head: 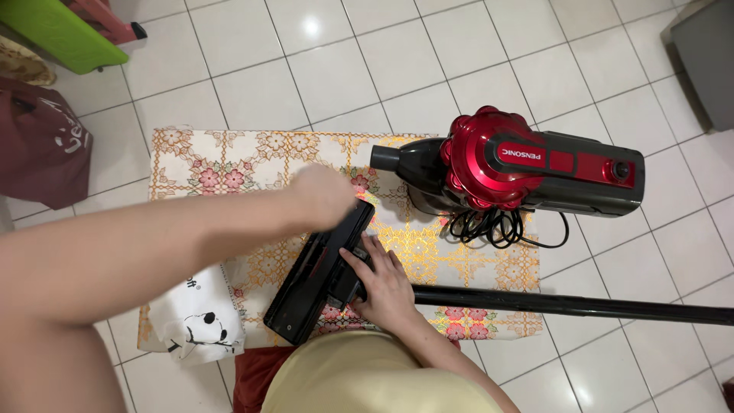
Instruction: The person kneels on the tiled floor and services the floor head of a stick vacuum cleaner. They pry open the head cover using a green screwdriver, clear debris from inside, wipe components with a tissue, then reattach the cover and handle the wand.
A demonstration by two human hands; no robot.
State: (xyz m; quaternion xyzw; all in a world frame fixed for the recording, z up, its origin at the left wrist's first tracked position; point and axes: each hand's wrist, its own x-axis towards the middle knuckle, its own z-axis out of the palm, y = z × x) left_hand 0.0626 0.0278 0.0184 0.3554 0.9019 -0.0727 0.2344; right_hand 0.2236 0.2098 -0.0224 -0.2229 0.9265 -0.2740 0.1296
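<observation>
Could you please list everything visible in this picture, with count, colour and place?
floor head: one, black, on the cloth, under both hands
tube: one, black, running from the floor head to the right edge
vacuum body: one, red and black, lying at the cloth's right end
power cord: one, black, coiled below the vacuum body
cloth: one, cream with orange and pink flower pattern, spread on the floor
bag: one, white with black print, on the cloth's lower left corner
floor: white tiles
maroon bag: one, left edge
green object: one, upper left corner
left hand: on the floor head's far end
right hand: fingers on the floor head by the tube joint
</observation>
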